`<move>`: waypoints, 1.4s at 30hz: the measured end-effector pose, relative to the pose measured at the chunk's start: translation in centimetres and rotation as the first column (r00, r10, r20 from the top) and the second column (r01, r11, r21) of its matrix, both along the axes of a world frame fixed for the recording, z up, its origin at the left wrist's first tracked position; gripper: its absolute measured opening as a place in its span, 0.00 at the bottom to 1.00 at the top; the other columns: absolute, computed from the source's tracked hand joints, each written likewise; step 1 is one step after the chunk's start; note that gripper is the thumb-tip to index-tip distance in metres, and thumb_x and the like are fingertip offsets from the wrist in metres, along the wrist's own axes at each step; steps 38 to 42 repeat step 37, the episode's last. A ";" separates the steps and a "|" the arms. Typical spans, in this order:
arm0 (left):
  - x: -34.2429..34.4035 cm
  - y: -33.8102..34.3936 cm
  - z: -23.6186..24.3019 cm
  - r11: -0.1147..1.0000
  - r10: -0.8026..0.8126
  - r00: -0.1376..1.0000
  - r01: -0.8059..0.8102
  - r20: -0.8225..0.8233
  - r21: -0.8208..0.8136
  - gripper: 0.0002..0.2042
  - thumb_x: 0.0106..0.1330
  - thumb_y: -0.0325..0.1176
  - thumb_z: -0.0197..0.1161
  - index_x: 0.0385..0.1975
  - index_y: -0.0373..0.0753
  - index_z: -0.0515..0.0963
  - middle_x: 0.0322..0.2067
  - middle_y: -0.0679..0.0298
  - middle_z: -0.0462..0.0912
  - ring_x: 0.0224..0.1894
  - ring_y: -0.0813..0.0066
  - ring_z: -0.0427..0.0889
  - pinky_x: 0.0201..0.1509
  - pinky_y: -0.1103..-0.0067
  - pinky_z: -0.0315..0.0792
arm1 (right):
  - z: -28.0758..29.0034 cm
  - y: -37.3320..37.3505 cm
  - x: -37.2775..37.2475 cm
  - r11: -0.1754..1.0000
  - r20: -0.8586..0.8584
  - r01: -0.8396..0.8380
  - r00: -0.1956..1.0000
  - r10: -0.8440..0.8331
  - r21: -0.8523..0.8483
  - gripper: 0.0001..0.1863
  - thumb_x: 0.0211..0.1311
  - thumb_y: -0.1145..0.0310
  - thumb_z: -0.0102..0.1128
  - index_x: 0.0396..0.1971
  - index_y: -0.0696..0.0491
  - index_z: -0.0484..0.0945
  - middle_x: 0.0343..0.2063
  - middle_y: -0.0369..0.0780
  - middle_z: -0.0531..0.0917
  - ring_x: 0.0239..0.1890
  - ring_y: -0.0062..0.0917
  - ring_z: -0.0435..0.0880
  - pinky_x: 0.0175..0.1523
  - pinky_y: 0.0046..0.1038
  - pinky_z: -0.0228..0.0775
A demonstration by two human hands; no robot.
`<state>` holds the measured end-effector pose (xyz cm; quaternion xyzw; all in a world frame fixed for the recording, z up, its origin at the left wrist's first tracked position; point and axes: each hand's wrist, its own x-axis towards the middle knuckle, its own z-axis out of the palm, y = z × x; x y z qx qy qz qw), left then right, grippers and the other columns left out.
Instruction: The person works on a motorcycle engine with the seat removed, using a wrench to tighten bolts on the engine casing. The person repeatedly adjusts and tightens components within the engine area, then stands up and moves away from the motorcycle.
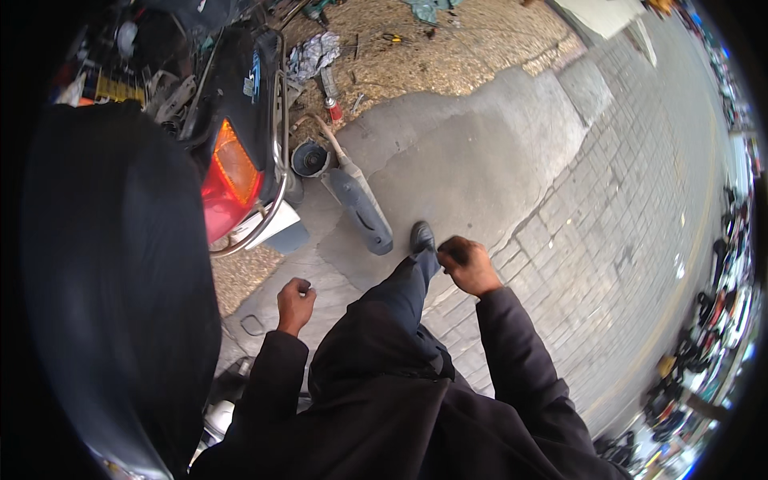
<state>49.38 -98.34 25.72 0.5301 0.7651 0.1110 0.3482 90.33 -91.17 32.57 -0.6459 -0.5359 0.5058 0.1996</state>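
Observation:
My left hand (296, 306) hangs with curled fingers beside the rear of a motorcycle. A tiny pale spot shows at its fingertips, too small to name. Farther right, my right hand (472, 268) is closed in front of my leg. Its fingers look dark, and whatever they may hold is hidden. Ahead of both hands, a motorcycle exhaust muffler (360, 210) with a bent pipe lies on the concrete, touched by neither. Next to it sits a round dark bowl (310, 158). The motorcycle's red and orange tail light (234, 172) and chrome grab rail (282, 172) are at the left.
A black seat-like shape (120, 264) fills the left side. Beyond the muffler lie a red can (333, 109), a crumpled rag (314, 56) and scattered tools on pebbled ground. My shoe (422, 237) stands beside the muffler. Brick paving (592, 232) stretches right toward parked vehicles.

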 end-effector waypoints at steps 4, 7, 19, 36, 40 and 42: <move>7.9 6.5 -3.3 0.996 0.004 0.996 -0.012 0.094 0.086 0.09 0.59 0.30 0.70 0.37 0.35 0.83 0.32 0.54 0.87 0.33 0.57 0.86 0.40 0.68 0.80 | -1.6 4.3 7.7 0.966 0.092 0.109 0.992 -0.089 -0.236 0.09 0.64 0.68 0.65 0.35 0.59 0.84 0.25 0.46 0.87 0.27 0.32 0.88 0.36 0.32 0.79; 12.0 10.5 -2.7 0.983 0.155 0.965 -0.172 0.214 0.061 0.10 0.60 0.30 0.69 0.39 0.35 0.82 0.36 0.55 0.86 0.31 0.58 0.85 0.39 0.69 0.80 | -2.1 9.9 10.2 0.979 0.032 0.062 0.998 -0.057 -0.196 0.09 0.64 0.68 0.65 0.35 0.60 0.83 0.23 0.44 0.86 0.25 0.27 0.87 0.34 0.29 0.78; 17.1 21.8 2.1 0.788 0.599 0.773 -0.615 0.210 0.017 0.10 0.61 0.27 0.68 0.41 0.33 0.81 0.38 0.54 0.86 0.33 0.61 0.87 0.40 0.69 0.80 | -2.7 37.1 3.8 0.834 -0.100 -0.540 0.841 0.532 -0.111 0.07 0.62 0.69 0.66 0.35 0.57 0.84 0.30 0.46 0.87 0.34 0.38 0.89 0.40 0.34 0.80; 26.0 41.5 -3.7 0.360 0.835 0.282 -0.929 0.472 -0.082 0.08 0.61 0.28 0.69 0.36 0.36 0.79 0.32 0.52 0.84 0.37 0.52 0.85 0.42 0.64 0.78 | -11.2 62.2 -12.8 0.307 0.126 -0.950 0.298 0.946 -0.063 0.09 0.63 0.65 0.68 0.36 0.56 0.84 0.32 0.47 0.88 0.36 0.41 0.89 0.44 0.37 0.80; 25.7 42.1 -4.2 0.321 0.851 0.244 -0.942 0.464 -0.093 0.08 0.61 0.29 0.69 0.37 0.36 0.79 0.33 0.52 0.85 0.37 0.52 0.86 0.43 0.63 0.78 | -12.7 62.3 -13.7 0.279 0.086 -0.944 0.267 0.960 -0.177 0.10 0.63 0.64 0.68 0.37 0.55 0.84 0.33 0.48 0.88 0.38 0.41 0.89 0.45 0.37 0.81; 25.7 42.1 -4.2 0.321 0.851 0.244 -0.942 0.464 -0.093 0.08 0.61 0.29 0.69 0.37 0.36 0.79 0.33 0.52 0.85 0.37 0.52 0.86 0.43 0.63 0.78 | -12.7 62.3 -13.7 0.279 0.086 -0.944 0.267 0.960 -0.177 0.10 0.63 0.64 0.68 0.37 0.55 0.84 0.33 0.48 0.88 0.38 0.41 0.89 0.45 0.37 0.81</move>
